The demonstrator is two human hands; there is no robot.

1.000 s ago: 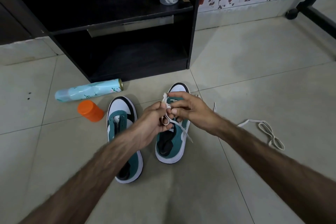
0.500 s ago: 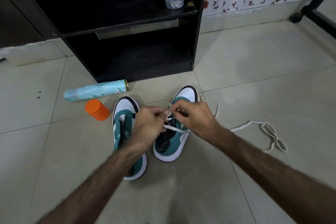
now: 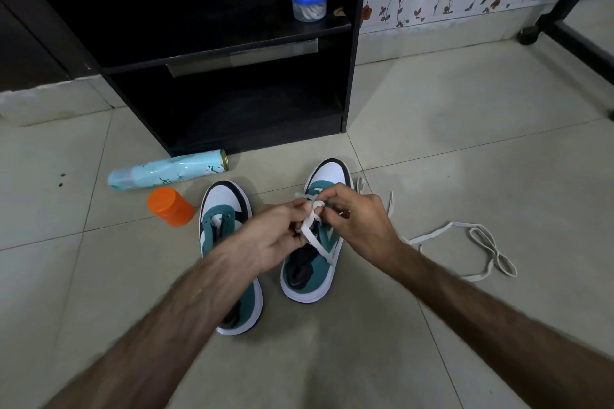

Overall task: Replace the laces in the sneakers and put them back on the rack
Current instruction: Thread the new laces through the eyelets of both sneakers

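Head view: two teal-and-white sneakers stood side by side on the floor (image 3: 465, 143) before the black rack (image 3: 232, 53). Above the right sneaker (image 3: 320, 259), the left hand (image 3: 277, 239) and right hand (image 3: 357, 222) each pinched the flat white lace (image 3: 309, 226). The left sneaker (image 3: 221, 219) sat unlaced.

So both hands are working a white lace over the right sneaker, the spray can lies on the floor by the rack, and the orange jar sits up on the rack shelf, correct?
Not quite. The head view shows the orange jar on the floor, beside the left sneaker. The jar on the rack shelf is the blue-lidded jar. The rest holds: left hand and right hand pinch the white lace over the right sneaker, and the spray can lies by the rack.
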